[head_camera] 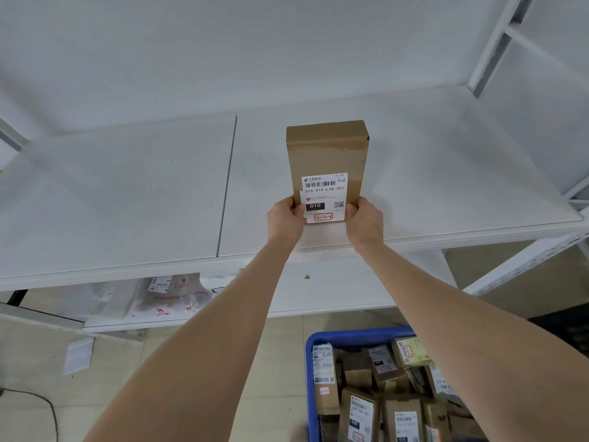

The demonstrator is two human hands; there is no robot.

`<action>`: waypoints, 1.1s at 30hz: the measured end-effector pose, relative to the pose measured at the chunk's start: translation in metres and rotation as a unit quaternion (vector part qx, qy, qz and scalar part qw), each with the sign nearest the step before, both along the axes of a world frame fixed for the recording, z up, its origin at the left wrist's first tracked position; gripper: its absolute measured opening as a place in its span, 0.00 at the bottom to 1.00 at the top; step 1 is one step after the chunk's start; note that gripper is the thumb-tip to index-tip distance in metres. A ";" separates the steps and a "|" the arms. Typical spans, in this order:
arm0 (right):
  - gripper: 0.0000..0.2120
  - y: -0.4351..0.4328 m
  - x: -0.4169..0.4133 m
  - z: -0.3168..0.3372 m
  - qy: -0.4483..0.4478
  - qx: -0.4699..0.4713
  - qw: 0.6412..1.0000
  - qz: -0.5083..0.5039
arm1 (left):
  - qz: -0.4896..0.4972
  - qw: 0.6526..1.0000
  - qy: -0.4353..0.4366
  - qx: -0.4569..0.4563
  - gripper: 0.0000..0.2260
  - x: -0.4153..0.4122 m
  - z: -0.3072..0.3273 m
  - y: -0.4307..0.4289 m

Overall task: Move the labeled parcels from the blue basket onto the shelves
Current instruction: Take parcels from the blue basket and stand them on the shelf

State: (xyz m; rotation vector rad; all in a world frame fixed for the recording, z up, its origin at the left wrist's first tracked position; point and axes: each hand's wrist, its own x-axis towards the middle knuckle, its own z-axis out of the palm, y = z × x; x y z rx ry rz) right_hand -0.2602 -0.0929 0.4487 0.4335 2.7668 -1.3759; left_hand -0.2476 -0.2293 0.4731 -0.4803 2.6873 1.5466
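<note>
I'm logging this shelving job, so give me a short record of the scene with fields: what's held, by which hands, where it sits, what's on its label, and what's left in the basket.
held item: box, brown cardboard, label facing up
hands: left hand and right hand, one at each near corner
grip: both closed on the box
place: lying flat on the shelf, near its front edge
label: label reads 010-010-L30-551, with handwritten 3-3-8 boxed in red
basket: basket, blue, on the floor, many labeled parcels inside
lower shelf: bag, white with red print
</note>
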 end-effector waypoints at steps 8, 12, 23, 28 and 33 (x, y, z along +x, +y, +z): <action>0.12 -0.004 -0.015 -0.001 0.000 -0.003 1.000 -0.004 | 0.001 1.000 0.000 -0.001 0.12 -0.017 -0.002 -0.004; 0.12 -0.005 -0.021 -0.002 0.004 -0.003 1.000 -0.003 | -0.002 1.000 -0.001 0.001 0.13 -0.022 -0.003 -0.006; 0.13 -0.004 -0.022 0.000 -0.008 -0.008 1.000 0.003 | -0.006 1.000 0.005 -0.015 0.15 -0.024 -0.005 -0.005; 0.14 -0.007 -0.019 0.004 -0.031 -0.005 1.000 0.003 | -0.006 1.000 -0.010 -0.028 0.15 -0.023 -0.003 -0.002; 0.15 -0.009 -0.015 0.008 -0.040 0.001 0.999 -0.001 | -0.022 0.999 -0.035 -0.030 0.17 -0.020 -0.002 -0.004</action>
